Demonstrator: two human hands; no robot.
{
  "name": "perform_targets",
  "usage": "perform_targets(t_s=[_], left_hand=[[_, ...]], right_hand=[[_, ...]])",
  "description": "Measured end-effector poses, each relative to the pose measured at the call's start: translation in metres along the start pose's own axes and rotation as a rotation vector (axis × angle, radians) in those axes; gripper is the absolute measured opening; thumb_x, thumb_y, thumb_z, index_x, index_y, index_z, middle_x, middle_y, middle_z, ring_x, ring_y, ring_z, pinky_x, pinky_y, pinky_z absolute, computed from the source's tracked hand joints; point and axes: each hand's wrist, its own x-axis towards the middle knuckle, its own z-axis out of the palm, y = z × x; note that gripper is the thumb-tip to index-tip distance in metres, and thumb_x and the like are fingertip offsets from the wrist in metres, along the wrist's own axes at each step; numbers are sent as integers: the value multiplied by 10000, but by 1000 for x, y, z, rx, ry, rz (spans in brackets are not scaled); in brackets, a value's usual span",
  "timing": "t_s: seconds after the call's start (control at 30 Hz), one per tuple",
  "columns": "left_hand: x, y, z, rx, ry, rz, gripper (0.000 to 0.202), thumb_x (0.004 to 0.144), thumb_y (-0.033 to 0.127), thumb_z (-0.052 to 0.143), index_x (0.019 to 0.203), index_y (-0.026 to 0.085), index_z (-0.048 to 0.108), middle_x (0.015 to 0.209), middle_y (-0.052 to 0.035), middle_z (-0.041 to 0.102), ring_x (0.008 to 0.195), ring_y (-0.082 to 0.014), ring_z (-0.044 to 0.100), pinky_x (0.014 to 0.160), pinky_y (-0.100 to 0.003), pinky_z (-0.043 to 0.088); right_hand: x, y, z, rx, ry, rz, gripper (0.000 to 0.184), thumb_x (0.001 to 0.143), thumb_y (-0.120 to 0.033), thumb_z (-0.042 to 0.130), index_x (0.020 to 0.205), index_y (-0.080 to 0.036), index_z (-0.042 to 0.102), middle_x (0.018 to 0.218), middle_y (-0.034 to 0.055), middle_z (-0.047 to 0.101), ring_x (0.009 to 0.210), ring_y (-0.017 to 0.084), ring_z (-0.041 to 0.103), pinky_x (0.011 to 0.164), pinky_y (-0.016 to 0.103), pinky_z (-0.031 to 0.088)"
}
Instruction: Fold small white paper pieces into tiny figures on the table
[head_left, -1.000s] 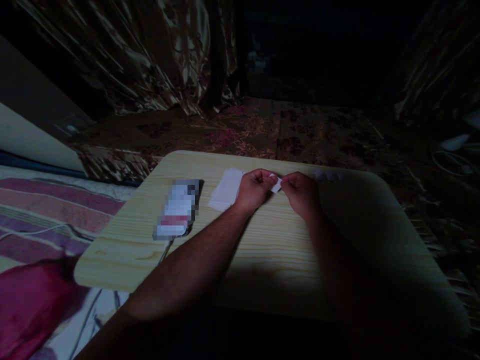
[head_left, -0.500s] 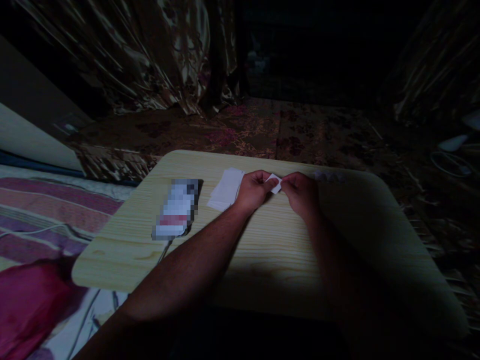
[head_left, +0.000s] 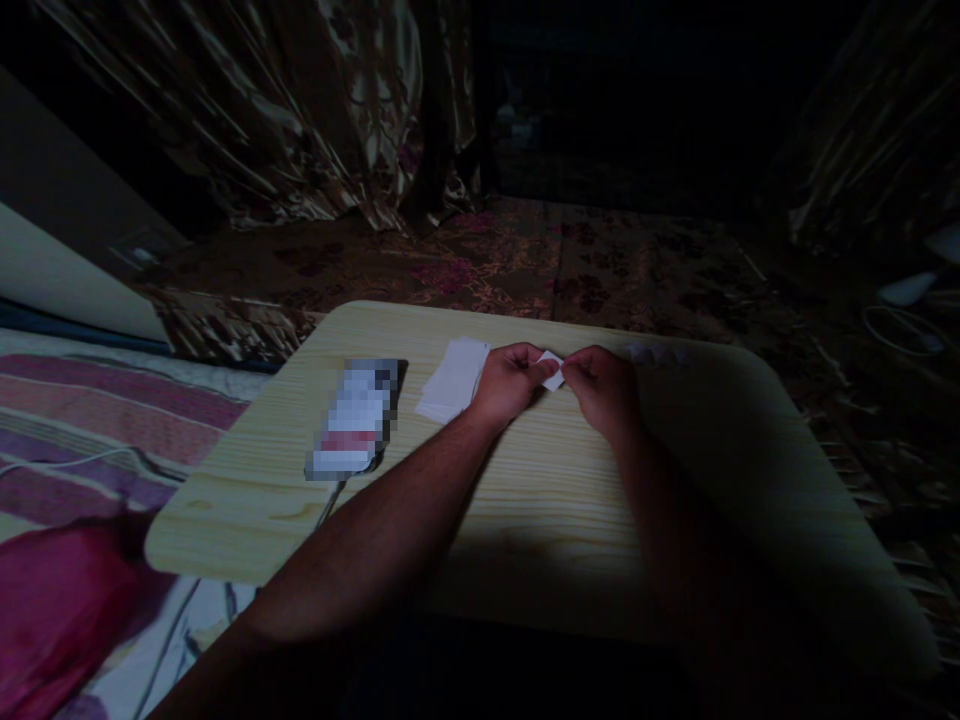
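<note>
A small white piece of folded paper (head_left: 551, 372) is held between my two hands above the wooden table (head_left: 540, 490). My left hand (head_left: 514, 380) pinches its left side, the thumb lying on top. At its right edge the fingertips of my right hand (head_left: 600, 383) are closed on the paper. Just left of my left hand lies a stack of white paper sheets (head_left: 452, 378), partly covered by that hand. Several small pale folded paper pieces (head_left: 660, 355) sit in a row beyond my right hand, dim in the shadow.
A phone (head_left: 354, 415), blurred out, lies on the left of the table with a cable (head_left: 330, 500) running from its lower end. Left of the table are a striped bed cover (head_left: 90, 420) and a red cloth (head_left: 67, 610). Patterned curtains (head_left: 360, 110) hang behind.
Both hands stay in nearly the same place with the small paper. The paper's visible outline shifts slightly between the fingertips.
</note>
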Motion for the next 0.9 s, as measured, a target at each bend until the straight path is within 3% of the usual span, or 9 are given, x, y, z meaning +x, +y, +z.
perform_targets(t_s=[0.37,0.9], left_hand=[[-1,6,2,-141,72,31,274,586,319,877,707,142,707,690,-18,712,617,-108,611,630,-245,474],[-1,8,1,-240,58,37,162,592,207,841,662,144,709,682,-11,712,622,-105,605,636,-248,471]], right_hand=[[-3,-3,0,-45,-3,-50,180,819,-348,596,765,-195,675,648,-8,667,598,137,593,588,245,438],[-3,1,1,4,-18,-71,170,814,-352,612,762,-202,672,641,-7,664,582,144,583,588,258,441]])
